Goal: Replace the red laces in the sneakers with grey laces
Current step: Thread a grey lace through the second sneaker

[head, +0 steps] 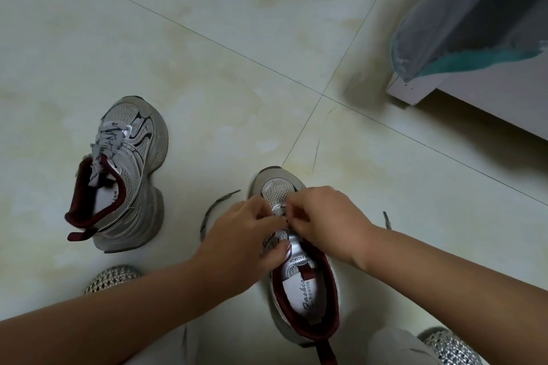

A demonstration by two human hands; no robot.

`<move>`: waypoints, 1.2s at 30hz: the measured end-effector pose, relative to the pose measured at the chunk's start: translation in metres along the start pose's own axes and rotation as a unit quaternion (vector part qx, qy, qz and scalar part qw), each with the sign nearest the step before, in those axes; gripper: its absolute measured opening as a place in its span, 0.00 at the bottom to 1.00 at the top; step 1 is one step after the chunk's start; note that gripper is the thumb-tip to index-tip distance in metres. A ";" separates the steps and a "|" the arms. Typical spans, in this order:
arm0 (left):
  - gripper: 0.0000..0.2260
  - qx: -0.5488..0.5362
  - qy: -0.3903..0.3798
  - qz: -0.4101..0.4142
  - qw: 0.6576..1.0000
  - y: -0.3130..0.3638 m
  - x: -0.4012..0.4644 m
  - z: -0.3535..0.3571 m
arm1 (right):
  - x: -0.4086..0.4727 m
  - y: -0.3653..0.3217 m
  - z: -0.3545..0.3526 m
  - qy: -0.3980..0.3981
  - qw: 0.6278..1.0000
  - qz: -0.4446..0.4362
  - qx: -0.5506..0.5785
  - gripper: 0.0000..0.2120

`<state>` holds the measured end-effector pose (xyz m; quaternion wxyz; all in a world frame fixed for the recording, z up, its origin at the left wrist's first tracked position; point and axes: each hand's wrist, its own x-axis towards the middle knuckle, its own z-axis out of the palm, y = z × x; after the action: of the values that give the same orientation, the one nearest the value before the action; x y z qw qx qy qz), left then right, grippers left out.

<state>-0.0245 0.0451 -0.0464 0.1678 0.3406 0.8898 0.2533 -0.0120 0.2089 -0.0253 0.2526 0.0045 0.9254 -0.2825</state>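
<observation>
A grey sneaker with dark red lining [308, 314] stands on the floor between my knees, toe pointing away. My left hand [237, 240] and my right hand [323, 216] meet over its lowest eyelets, fingers curled and pinching a grey lace [209, 213] there. One loose end of that lace curves out on the floor to the left, and the other tip [386, 219] shows to the right. A second grey sneaker [130, 175] stands to the left, laced in grey with its ends tucked inside. No red lace is in view.
The floor is pale tile with dark grout lines. A white furniture base [444, 95] draped with grey and teal cloth [462, 24] fills the upper right corner. My woven slippers [114, 277] show at the bottom left and bottom right.
</observation>
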 end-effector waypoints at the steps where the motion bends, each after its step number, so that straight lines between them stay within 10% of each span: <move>1: 0.15 -0.005 -0.003 -0.004 1.000 0.000 -0.001 0.000 | 0.001 0.000 -0.001 -0.012 1.000 -0.009 0.019 0.07; 4: 0.13 -0.032 0.006 -0.022 0.999 -0.001 -0.002 0.000 | -0.002 0.012 -0.009 -0.047 0.982 0.061 0.174 0.10; 13: 0.04 -0.094 0.009 -0.115 0.989 -0.003 0.023 -0.010 | -0.014 0.018 -0.007 -0.075 0.984 0.073 0.146 0.14; 28: 0.03 -0.151 -0.195 0.045 0.968 -0.008 0.064 -0.021 | -0.004 0.015 -0.043 -0.120 0.965 0.082 0.218 0.13; 36: 0.09 -0.404 -0.252 -0.096 0.874 0.008 0.063 -0.034 | -0.008 0.012 -0.044 -0.122 0.950 0.103 0.268 0.06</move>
<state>-0.0817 0.0823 -0.0223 0.5330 0.2081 0.6658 0.4790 -0.0237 0.2428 0.0038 0.3805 0.1329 0.7721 -0.4913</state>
